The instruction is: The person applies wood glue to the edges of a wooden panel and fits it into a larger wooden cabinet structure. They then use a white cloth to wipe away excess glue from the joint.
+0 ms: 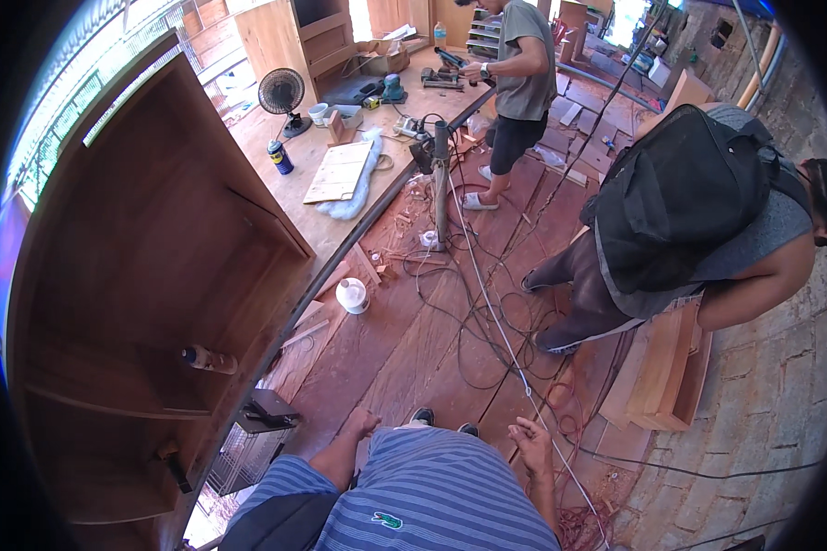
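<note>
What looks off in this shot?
Dark cables sprawl in tangled loops across the plank floor, close to the bent-over co-worker, likely a trip risk. Wood offcuts lie scattered beside the bench. No obvious damage stands out.

The head camera looks down and forward from above the striped shirt (441,491), which is near, toward the wooden floor (413,340) and surface (306,151) farther away.
</note>
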Demonstrator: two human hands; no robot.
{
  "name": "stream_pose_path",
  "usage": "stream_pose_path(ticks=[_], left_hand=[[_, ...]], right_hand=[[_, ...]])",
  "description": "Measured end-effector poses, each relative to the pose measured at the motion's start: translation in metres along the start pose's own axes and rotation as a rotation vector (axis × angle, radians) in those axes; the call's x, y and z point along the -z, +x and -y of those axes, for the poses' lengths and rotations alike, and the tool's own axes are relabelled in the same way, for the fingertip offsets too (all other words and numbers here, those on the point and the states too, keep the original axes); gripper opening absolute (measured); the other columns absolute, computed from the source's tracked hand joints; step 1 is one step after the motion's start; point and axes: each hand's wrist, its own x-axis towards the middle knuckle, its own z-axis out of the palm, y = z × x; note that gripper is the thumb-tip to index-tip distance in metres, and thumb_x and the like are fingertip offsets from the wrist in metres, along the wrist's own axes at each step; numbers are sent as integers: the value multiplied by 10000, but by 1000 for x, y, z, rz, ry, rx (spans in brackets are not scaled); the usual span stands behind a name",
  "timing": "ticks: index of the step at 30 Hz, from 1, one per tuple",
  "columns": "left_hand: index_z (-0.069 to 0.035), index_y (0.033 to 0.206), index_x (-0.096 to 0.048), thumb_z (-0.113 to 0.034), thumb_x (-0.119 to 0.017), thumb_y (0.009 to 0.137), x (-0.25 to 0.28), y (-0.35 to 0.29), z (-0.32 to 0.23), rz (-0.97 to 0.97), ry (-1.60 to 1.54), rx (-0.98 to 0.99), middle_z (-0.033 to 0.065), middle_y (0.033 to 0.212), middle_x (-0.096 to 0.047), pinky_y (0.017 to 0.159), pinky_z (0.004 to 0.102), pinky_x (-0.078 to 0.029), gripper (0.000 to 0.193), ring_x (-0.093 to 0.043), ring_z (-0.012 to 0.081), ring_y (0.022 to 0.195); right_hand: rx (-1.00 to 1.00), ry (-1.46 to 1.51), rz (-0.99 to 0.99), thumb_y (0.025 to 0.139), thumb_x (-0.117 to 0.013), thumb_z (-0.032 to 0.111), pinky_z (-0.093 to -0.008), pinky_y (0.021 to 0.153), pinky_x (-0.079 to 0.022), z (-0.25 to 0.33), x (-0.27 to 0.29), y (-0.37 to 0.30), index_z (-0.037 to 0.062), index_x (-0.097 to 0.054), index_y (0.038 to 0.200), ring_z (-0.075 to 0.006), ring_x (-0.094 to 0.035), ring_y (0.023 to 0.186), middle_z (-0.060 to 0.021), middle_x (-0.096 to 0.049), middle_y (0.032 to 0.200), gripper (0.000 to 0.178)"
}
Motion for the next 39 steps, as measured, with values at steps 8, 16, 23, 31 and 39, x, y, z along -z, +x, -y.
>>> stream_pose_path(ticks=[8, 16, 23, 31, 39], left_hand=[[68, 967, -678, -201, -714, 786, 4, -7, 3, -1, 28, 8, 149, 802, -669, 526, 355, -549, 327, -659, 239, 653], [60, 962, -687, -191, -726, 786, 3, -1, 8, -2, -9, 44, 147, 833, -679, 558, 360, -569, 310, -672, 246, 706], [76, 967, -676, -177, -716, 794, 2, 0, 9, -18, -51, 16, 154, 832, -675, 568, 370, -575, 309, -669, 243, 725], [94, 989, -665, -179, -712, 797, 13, -12, -3, 9, -4, 21, 155, 846, -669, 543, 363, -555, 337, -662, 236, 703], [76, 981, -680, -218, -715, 793, 19, -16, -6, -10, -42, 35, 151, 814, -675, 552, 354, -551, 351, -667, 236, 672]], right_hand=[[-15, -46, 13, 871, -677, 74, -257, 739, -538, 2, -3, -4, -93, -564, 1205, -156, -657, 821, -147, -690, 975, 390], [1, -45, 30, 880, -671, 93, -259, 731, -542, 5, -8, -4, -96, -554, 1209, -166, -665, 819, -156, -691, 976, 397], [10, -55, 31, 878, -675, 91, -258, 724, -544, 1, -11, -1, -96, -552, 1210, -166, -664, 813, -157, -690, 971, 401], [-2, -41, 21, 877, -666, 55, -253, 718, -541, 1, -16, 0, -108, -545, 1209, -161, -661, 803, -157, -688, 965, 389], [5, -75, 31, 881, -666, 64, -239, 718, -536, 3, -23, 0, -106, -542, 1218, -153, -657, 803, -150, -688, 963, 397]])
